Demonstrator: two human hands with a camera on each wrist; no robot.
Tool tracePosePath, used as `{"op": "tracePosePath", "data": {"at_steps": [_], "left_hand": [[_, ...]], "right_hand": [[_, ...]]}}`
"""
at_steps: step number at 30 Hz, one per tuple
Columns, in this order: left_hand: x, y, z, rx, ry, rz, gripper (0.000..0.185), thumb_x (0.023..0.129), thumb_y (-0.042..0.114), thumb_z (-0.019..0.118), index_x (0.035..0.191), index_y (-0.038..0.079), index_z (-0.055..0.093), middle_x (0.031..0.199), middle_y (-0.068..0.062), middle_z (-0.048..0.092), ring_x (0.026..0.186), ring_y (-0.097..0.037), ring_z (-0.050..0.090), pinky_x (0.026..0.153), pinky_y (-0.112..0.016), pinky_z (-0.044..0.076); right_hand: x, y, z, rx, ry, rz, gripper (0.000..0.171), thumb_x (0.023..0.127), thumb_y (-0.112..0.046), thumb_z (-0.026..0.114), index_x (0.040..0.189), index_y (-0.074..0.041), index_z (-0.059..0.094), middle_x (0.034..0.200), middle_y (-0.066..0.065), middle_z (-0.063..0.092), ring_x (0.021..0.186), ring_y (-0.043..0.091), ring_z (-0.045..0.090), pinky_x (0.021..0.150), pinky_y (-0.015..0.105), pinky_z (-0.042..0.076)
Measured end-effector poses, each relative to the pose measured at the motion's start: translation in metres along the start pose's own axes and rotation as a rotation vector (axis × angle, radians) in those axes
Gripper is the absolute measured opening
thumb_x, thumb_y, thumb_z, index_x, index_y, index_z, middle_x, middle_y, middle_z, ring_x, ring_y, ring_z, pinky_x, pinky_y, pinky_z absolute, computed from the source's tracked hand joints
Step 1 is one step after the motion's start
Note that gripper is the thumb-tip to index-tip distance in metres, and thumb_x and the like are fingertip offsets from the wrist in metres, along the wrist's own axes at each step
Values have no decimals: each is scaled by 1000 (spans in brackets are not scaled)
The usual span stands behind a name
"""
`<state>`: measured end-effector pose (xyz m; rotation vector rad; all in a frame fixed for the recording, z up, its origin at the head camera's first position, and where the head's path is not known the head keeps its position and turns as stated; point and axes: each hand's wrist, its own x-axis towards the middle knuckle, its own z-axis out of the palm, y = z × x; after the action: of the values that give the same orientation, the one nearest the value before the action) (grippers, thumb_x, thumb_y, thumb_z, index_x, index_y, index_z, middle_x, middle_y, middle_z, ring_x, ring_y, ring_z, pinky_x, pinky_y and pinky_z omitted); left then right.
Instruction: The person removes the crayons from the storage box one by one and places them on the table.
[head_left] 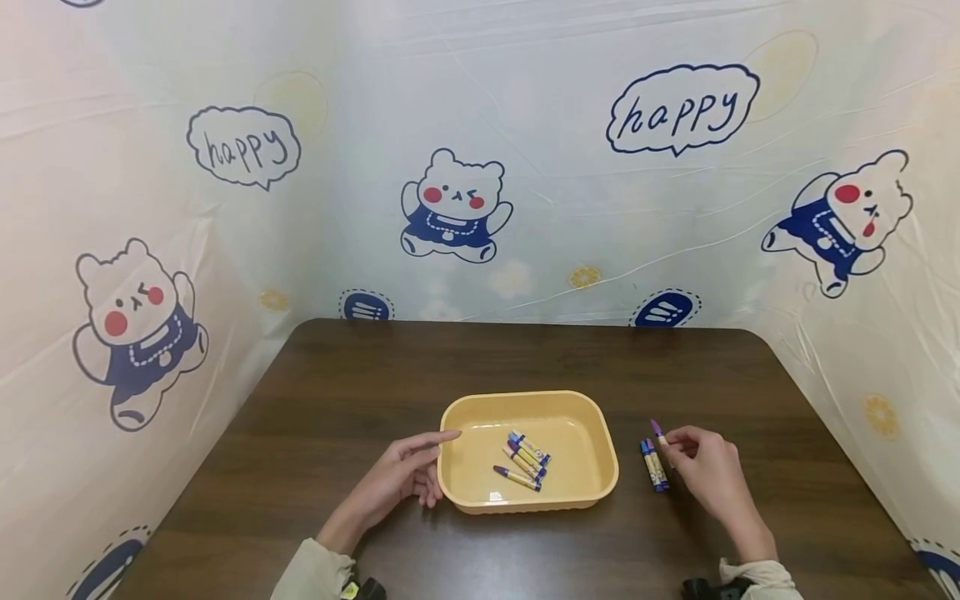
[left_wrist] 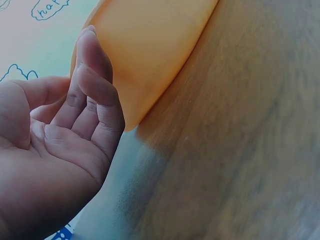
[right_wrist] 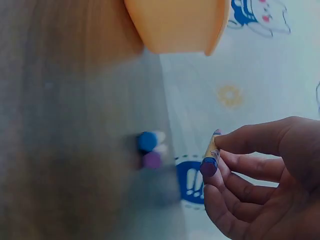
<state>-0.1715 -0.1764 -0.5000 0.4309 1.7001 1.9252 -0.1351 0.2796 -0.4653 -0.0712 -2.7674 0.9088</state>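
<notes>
My right hand (head_left: 708, 471) pinches a purple crayon (head_left: 657, 431) between thumb and fingers, to the right of the yellow tray (head_left: 525, 506). In the right wrist view the held crayon (right_wrist: 210, 161) shows its purple end, clear of the table. Just left of that hand, two crayons (head_left: 654, 468), one blue-ended and one purple-ended, lie side by side on the table. My left hand (head_left: 397, 479) rests at the tray's left side, its index finger over the rim and the others loosely bent by the outer wall. Inside the tray lie several crayons (head_left: 517, 477), some overlapping.
The dark brown wooden table (head_left: 360, 367) holds the tray near its middle. A pale printed curtain (head_left: 555, 217) with bears and "happy" bubbles encloses the table's back and both sides.
</notes>
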Motion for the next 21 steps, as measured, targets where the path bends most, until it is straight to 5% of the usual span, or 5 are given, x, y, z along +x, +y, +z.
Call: {"op": "tracePosePath", "data": {"at_steps": [21], "left_hand": [[-1, 1, 1, 14, 16, 0, 52, 106, 28, 48, 149, 1, 42, 77, -9, 69, 63, -18, 66, 55, -26, 54]], "right_hand": [[2, 26, 13, 40, -111, 130, 15, 86, -18, 76, 90, -3, 74, 82, 4, 72, 74, 16, 64, 63, 31, 48]]}}
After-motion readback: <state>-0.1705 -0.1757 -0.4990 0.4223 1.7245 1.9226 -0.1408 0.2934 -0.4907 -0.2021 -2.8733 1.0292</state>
